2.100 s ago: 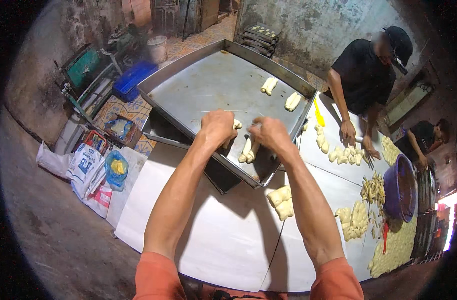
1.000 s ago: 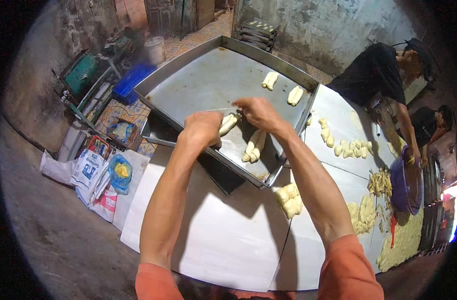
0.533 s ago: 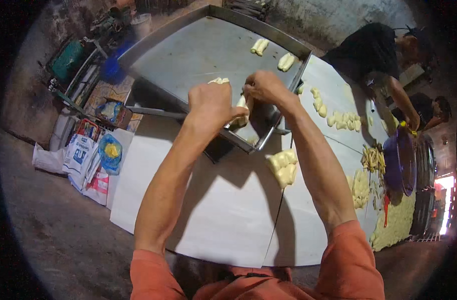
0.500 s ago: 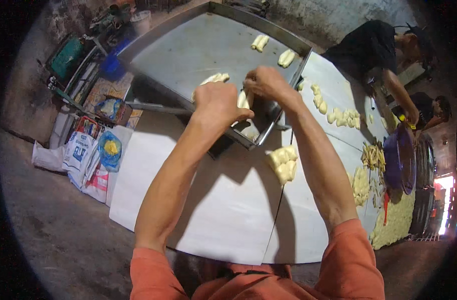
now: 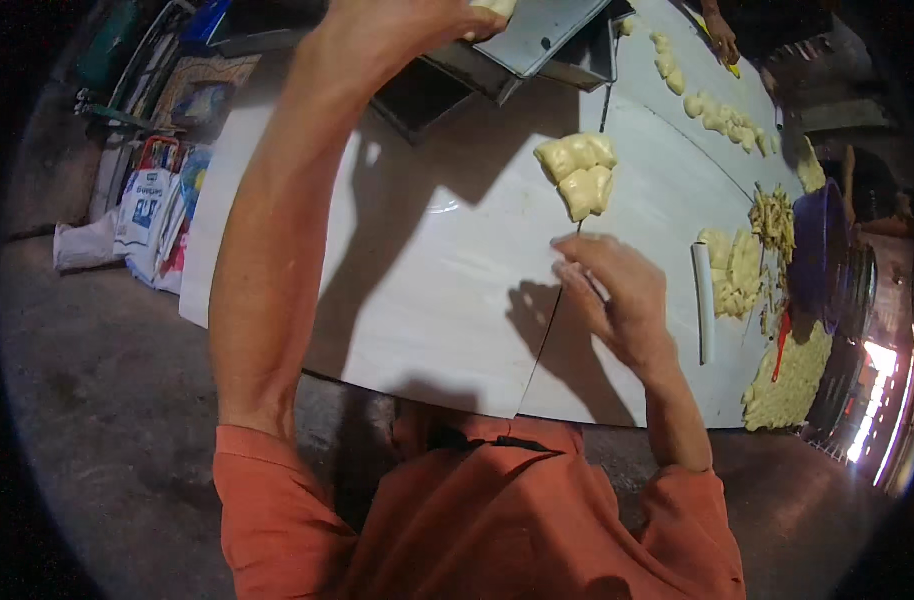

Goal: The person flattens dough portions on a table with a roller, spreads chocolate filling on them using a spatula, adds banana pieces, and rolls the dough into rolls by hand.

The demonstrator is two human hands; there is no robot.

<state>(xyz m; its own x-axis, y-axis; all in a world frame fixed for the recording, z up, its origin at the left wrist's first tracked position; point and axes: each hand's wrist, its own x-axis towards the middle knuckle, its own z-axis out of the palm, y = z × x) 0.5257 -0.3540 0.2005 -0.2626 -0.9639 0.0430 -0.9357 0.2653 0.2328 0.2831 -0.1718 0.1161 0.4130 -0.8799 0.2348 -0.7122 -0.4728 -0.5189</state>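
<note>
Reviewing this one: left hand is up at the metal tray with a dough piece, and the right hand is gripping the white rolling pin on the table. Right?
Not quite. In the head view the right hand is empty, hovering over the white table below the dough pile; the white rolling pin lies untouched beside it. The left hand is at the metal tray with dough.

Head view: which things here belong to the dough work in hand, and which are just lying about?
In use:
left hand holding a dough piece
metal tray
dough pile near the right hand

Lying about:
white tube
printed sacks
purple basin
</note>
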